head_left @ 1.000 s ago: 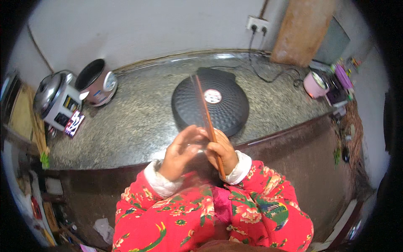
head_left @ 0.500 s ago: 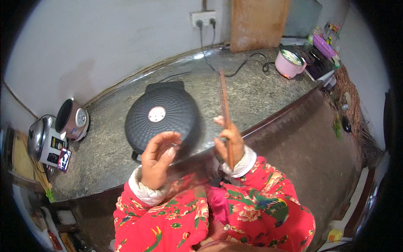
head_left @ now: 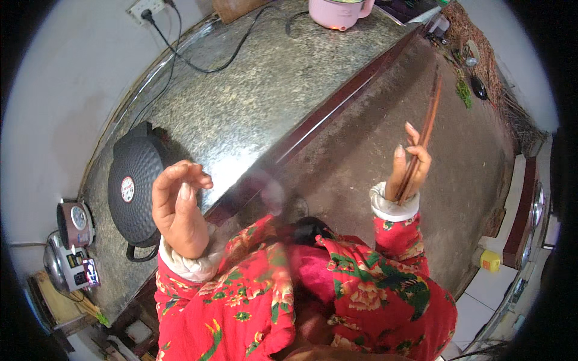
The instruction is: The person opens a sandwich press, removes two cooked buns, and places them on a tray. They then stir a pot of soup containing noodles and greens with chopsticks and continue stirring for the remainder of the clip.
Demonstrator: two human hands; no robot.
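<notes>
My right hand (head_left: 408,165) holds a pair of long reddish-brown chopsticks (head_left: 425,131), tips pointing up and away, out over the brown floor. My left hand (head_left: 178,204) is raised with its fingers curled and apart, holding nothing, near the front edge of the speckled stone counter (head_left: 259,96). A round black electric griddle (head_left: 133,183) with its lid closed sits on the counter just left of that hand. Both sleeves are red with a flower print.
A pink pot (head_left: 338,11) stands at the counter's far end, with a black cord (head_left: 205,60) running to a wall socket (head_left: 144,7). Two rice cookers (head_left: 71,240) sit at the left. A yellow box (head_left: 490,260) lies on the floor at the right.
The view has swung to the right, away from the griddle. My right hand has carried the chopsticks off the counter and over the floor. My left hand stays raised and empty.
</notes>
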